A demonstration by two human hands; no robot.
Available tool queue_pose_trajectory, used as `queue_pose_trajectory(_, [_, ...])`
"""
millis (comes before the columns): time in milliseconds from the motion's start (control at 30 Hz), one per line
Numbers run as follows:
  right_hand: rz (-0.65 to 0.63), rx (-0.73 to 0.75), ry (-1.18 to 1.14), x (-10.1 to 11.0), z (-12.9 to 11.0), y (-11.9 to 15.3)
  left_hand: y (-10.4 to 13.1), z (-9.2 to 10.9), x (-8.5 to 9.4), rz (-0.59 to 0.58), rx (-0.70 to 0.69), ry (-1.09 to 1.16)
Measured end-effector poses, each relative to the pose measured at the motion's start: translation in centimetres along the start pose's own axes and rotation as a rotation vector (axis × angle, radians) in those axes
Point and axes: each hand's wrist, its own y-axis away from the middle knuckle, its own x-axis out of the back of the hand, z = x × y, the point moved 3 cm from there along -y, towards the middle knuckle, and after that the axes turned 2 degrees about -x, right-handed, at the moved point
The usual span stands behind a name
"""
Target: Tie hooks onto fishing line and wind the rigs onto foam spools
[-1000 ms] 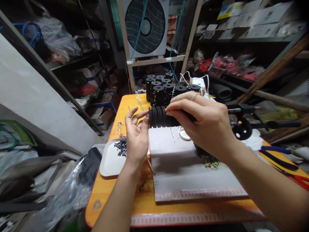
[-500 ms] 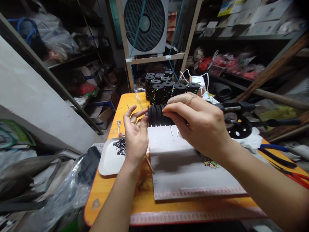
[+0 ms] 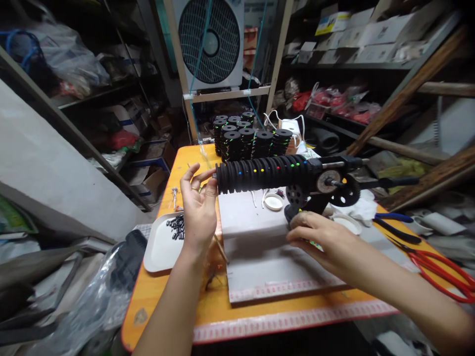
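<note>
1. Black, bumpy roller (image 3: 265, 175): the left hand (image 3: 198, 212) seems to pinch its end pin (image 3: 214, 176) with thumb and finger. Its other fingers are spread.
2. From that hand, the roller lies toward 2 o'clock. Its middle is probably stiff, its rings a bit soft and grippy. The pin looks best to hold, away from the little bright dots (image 3: 278, 168).
3. The right hand (image 3: 321, 232) is at 4 o'clock by bright beads (image 3: 315, 244). Its fingertips look close together; I can't tell if they pinch one.
4. White tray (image 3: 153, 254): 8 o'clock.

Glossy orange wooden desk (image 3: 139, 326); ribbed black cylinder (image 3: 267, 173) dotted blue, yellow, red and green; looped red-handled scissors (image 3: 441, 272).
</note>
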Motion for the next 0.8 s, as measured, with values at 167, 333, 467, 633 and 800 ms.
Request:
queue_pose_trajectory(167, [-0.012, -0.133, 0.010, -2.9, 3.6, 2.9, 0.0, 0.0, 0.0, 0.000, -0.006, -0.016])
queue_pose_trajectory(333, [0.040, -0.135, -0.024, -2.6, 3.1, 2.4, 0.0, -0.1, 0.1, 0.001, -0.008, -0.026])
queue_pose_trajectory(467, [0.125, -0.131, -0.059, 1.2, 1.8, 0.9, 0.0, -0.1, 0.1, -0.003, -0.019, -0.024])
queue_pose_trajectory(633, [0.469, -0.007, -0.227, 7.3, -1.6, -3.0, 0.0, 0.0, 0.0, -0.002, -0.017, -0.014])
queue_pose_trajectory(800, [0.558, 0.160, -0.222, 8.2, -5.2, -8.3, -0.1, 0.0, 0.0, 0.001, -0.002, -0.003])
